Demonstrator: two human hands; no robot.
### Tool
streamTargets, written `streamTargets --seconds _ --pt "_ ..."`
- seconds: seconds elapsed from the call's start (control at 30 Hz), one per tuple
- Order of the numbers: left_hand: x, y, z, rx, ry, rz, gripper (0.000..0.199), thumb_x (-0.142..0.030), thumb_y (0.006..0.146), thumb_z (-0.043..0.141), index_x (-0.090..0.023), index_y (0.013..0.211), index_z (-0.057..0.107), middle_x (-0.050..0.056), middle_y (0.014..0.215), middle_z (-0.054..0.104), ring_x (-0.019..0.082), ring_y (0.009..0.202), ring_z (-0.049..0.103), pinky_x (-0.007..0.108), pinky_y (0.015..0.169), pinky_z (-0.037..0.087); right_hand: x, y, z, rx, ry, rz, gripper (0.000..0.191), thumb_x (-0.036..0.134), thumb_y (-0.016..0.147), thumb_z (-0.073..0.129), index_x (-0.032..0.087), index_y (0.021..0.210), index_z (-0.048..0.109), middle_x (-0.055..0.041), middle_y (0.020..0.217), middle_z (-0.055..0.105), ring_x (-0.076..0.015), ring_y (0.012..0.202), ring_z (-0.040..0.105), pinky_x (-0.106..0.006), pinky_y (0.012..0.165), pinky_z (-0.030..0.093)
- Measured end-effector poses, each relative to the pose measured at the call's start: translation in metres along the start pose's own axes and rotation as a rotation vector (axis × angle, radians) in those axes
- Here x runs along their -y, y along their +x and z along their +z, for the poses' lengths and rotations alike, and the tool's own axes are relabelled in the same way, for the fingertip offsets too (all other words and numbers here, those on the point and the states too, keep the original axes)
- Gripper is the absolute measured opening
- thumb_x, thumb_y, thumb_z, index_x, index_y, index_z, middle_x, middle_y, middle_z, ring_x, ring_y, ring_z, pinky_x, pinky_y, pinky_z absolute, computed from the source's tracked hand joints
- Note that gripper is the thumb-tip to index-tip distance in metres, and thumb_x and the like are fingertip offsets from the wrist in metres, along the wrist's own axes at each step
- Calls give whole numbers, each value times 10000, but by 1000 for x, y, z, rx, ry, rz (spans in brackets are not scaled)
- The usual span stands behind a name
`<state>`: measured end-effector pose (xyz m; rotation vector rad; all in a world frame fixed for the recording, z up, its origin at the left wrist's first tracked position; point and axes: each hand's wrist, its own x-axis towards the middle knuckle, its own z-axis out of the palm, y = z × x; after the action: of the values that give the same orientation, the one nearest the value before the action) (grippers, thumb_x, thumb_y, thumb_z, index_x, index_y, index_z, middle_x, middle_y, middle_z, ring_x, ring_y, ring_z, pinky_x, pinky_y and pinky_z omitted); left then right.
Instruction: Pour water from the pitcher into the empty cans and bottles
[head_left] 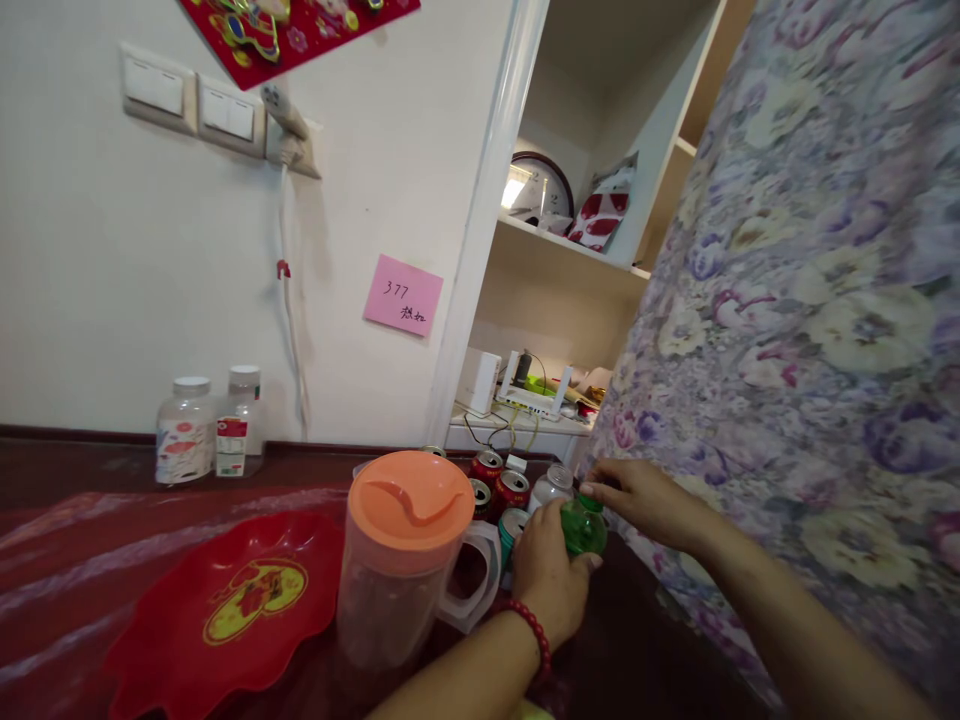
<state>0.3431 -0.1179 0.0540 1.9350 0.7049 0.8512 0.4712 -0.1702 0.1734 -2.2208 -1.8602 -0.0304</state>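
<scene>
My left hand (551,570), with a red bead bracelet at the wrist, is wrapped round a green plastic bottle (583,532). At the bottle's top, the fingers of my right hand (637,500) are closed on its green cap (590,502). Part of the bottle is hidden behind my left hand. Just beyond that hand stand a teal drink can (513,526), a clear bottle (553,486) and several other cans, among them a red can (513,490). Left of my left hand is a clear pitcher (390,610) with an orange lid (411,500).
A red scalloped tray (300,630) lies at left on the dark table. Two clear jars, the nearer a wide jar (185,440), stand against the wall. A floral curtain (810,300) hangs close on the right. Behind, a shelf holds a white router (532,398).
</scene>
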Motion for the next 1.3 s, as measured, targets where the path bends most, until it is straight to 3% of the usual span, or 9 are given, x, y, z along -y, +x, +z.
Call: streamTargets --seconds 0.17,0.33,0.4,0.47,0.6,0.7,0.87,1.03,1.3 --pt "1 1 -1 -2 8 -3 683 -247 717 757 -254 1342 483 90 1388 558 295 1281 485 398 1090 350 5 -1 3 -86 -98 145 565 630 925 365 199 712 661 -137 711 692 -302 705 653 -355 602 400" --pt "2 2 -1 -3 4 5 699 -245 704 778 -251 1343 492 76 1377 570 291 1280 486 390 1087 353 -3 -7 2 -32 14 20 393 453 923 460 222 1152 680 -87 1204 705 -249 1070 652 -314 873 466" --pt "1 0 -1 -13 1 7 690 -236 703 778 -244 1336 502 73 1364 580 289 1266 497 388 1078 362 -4 -7 5 -24 20 -2 316 376 908 480 231 1091 694 -57 1154 724 -218 1062 653 -279 871 459" --pt "0 -1 -1 -30 0 9 657 -220 712 768 -237 1319 519 67 1341 598 282 1246 513 378 1069 371 -3 -6 10 -46 -17 48 281 391 908 479 217 946 696 -70 964 752 -238 912 683 -303 755 462" --pt "-2 -2 0 -49 11 -6 670 -206 723 766 -224 1342 509 62 1349 595 272 1256 514 370 1080 365 8 -6 16 -129 -135 216 489 603 912 413 192 792 649 -157 761 713 -349 746 667 -370 600 360" --pt "-1 -2 0 -46 12 -4 695 -211 726 771 -222 1363 494 66 1359 589 268 1264 510 365 1088 359 11 -9 15 -139 -133 243 590 683 913 332 205 792 655 -157 776 711 -361 763 667 -375 606 356" --pt "-1 -3 -1 -50 15 14 658 -213 731 759 -222 1341 513 63 1345 596 276 1254 513 370 1083 363 -2 -13 15 -121 -22 131 407 544 911 449 249 1049 693 -87 1017 721 -286 943 655 -349 734 433" --pt "-2 -5 -1 -42 30 6 655 -208 737 747 -219 1347 509 70 1354 593 278 1262 506 360 1078 362 -12 -11 25 -136 57 54 329 427 908 457 218 1002 693 -70 1026 714 -241 972 635 -320 825 440" --pt "0 -7 -2 -48 58 27 690 -219 750 732 -218 1393 480 70 1378 584 276 1283 501 371 1098 359 -5 -12 35 -206 22 145 285 412 912 461 209 917 660 -102 957 712 -272 894 650 -351 771 432"
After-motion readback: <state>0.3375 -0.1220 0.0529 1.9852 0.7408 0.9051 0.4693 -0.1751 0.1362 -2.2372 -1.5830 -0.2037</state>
